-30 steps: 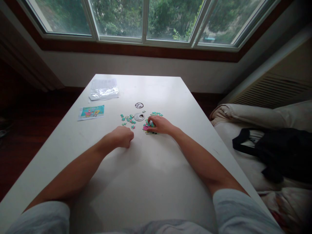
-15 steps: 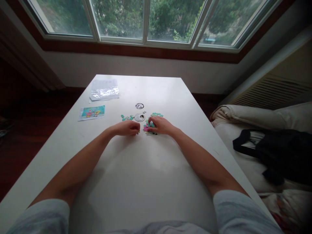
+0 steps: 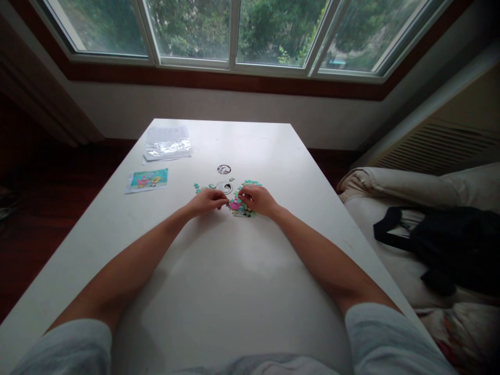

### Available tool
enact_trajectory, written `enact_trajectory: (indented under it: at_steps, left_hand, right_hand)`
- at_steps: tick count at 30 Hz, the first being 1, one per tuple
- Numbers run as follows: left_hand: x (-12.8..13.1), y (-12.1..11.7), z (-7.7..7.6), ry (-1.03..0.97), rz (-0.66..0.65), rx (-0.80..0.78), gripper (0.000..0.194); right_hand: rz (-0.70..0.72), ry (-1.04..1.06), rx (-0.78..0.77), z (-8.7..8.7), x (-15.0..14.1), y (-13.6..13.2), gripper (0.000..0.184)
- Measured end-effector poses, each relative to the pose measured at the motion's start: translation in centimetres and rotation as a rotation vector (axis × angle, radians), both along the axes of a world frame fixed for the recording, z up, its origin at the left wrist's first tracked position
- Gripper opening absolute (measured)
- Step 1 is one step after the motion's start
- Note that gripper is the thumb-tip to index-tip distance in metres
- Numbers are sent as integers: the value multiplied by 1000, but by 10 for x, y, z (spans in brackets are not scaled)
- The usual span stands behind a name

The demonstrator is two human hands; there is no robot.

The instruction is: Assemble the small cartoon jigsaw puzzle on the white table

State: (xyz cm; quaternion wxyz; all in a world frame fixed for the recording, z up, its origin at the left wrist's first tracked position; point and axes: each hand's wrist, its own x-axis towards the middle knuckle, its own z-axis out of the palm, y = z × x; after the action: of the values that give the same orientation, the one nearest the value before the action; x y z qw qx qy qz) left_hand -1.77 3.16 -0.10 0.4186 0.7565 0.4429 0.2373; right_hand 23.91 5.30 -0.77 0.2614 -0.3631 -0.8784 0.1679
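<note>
A partly joined jigsaw puzzle (image 3: pixel 236 206) in pink, green and turquoise lies on the white table. At its left edge my left hand (image 3: pixel 209 201) is closed, thumb and forefinger pinching a small jigsaw piece. My right hand (image 3: pixel 259 199) hovers over the puzzle's upper right side with curled, pinched fingers; whatever is between them is too small to make out. Loose jigsaw pieces (image 3: pixel 197 188) are scattered beyond my left hand. A round silvery lid-like disc (image 3: pixel 221 185) lies just behind both hands, partly covered by the left one.
Farther back on the table (image 3: pixel 242 271) lies a smaller dark-rimmed disc (image 3: pixel 224 169). To the left are a printed picture sheet (image 3: pixel 148 180) and a clear plastic packet with papers (image 3: pixel 167 143). A black bag (image 3: pixel 449 245) rests on the pale sofa (image 3: pixel 367 190) at right.
My left hand has moved slightly up and right to the puzzle's edge with a piece. My right hand has drawn back a little, uncovering more of the puzzle's lower part.
</note>
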Motion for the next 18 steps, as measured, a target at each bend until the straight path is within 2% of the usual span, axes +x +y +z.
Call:
enact_trajectory:
  at_steps: [6, 12, 18]
  left_hand:
    - [4, -3, -1, -12, 78, -20, 34]
    - [8, -8, -1, 75, 116, 50, 34]
    - [12, -10, -2, 99, 162, 30, 36]
  right_hand:
    - [90, 176, -143, 4, -8, -5, 22]
    - [111, 161, -220, 7, -13, -11, 36]
    - [128, 131, -227, 4, -13, -10, 36]
